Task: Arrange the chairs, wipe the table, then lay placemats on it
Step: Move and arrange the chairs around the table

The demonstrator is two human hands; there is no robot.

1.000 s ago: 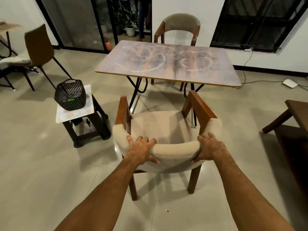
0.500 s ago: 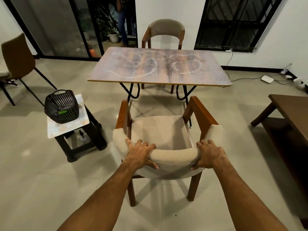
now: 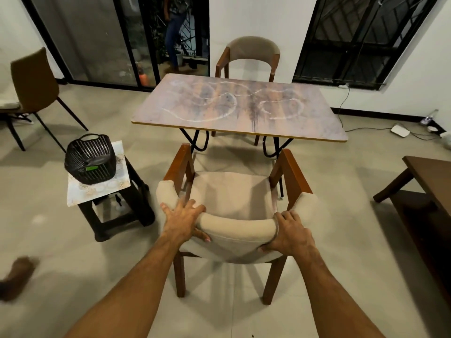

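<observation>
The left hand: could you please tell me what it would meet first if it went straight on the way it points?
Most likely the chair's seat cushion: the left hand grips the backrest with fingers angled forward over it. Travelling level, the table edge would follow; depth is unclear.

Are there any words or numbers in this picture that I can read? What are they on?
No words or numbers can be read here.
The green patch inside the black basket: maybe a label, too blurred to read.
The white loops on the table: smears, not letters.
</observation>
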